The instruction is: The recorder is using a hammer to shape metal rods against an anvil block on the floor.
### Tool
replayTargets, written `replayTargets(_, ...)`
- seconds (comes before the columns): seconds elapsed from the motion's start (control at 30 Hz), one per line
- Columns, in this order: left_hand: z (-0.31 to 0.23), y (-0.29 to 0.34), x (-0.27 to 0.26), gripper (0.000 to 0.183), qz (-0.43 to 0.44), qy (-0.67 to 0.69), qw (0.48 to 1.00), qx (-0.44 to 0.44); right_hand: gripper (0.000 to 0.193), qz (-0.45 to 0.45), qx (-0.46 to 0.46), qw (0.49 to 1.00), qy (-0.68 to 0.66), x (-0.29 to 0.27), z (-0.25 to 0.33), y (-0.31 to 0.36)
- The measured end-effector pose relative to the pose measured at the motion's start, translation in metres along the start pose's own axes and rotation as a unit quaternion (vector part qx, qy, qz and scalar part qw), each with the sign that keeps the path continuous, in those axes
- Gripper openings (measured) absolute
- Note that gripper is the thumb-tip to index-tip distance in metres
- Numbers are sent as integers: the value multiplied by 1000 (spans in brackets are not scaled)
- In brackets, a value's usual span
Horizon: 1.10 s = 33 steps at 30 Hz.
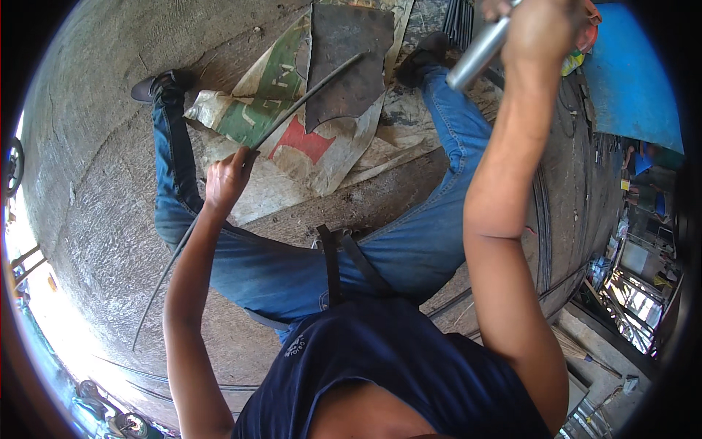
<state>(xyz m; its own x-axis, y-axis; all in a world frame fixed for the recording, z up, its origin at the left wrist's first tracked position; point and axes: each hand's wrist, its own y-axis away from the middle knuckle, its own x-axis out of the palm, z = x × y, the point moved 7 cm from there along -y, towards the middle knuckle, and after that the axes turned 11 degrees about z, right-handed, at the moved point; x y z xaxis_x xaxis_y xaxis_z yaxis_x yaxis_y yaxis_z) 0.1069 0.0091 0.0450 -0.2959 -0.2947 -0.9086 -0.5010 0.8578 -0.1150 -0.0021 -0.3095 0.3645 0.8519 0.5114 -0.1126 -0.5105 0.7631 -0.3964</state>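
I sit on the floor with my legs spread. My left hand (228, 179) is closed around a long thin metal rod (311, 94). The rod's far end lies over a dark metal plate (362, 84) with ragged edges, and its other end runs back past my left forearm. At the upper right my right hand (542, 33) is raised and smeared by motion. It is closed on a thick silver metal cylinder (479, 57), like a length of pipe, whose end points down and left. The cylinder's upper part is cut off by the frame's edge.
Under the plate lies a worn printed sack (307, 143) in green, white and red. Several dark rods (459, 22) lie bundled beyond my right foot. A blue sheet (632, 80) stands at the far right. Long bars (543, 227) lie on the concrete floor (95, 183) beside my right arm.
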Motion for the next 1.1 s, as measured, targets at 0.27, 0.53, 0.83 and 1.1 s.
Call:
replayTargets(0.27,11,0,8,19,33,-20,999,-27,69,102,287,906,295,-8,-310,109)
replayTargets(0.53,9,-8,3,23,43,31,997,-62,49,43,411,910,-43,-62,-260,119)
replayTargets(0.83,7,-8,-2,22,3,62,998,-25,56,119,340,933,1,-16,-246,111)
replayTargets(1.1,2,-10,-5,19,14,89,994,-62,67,198,233,908,287,25,-277,94)
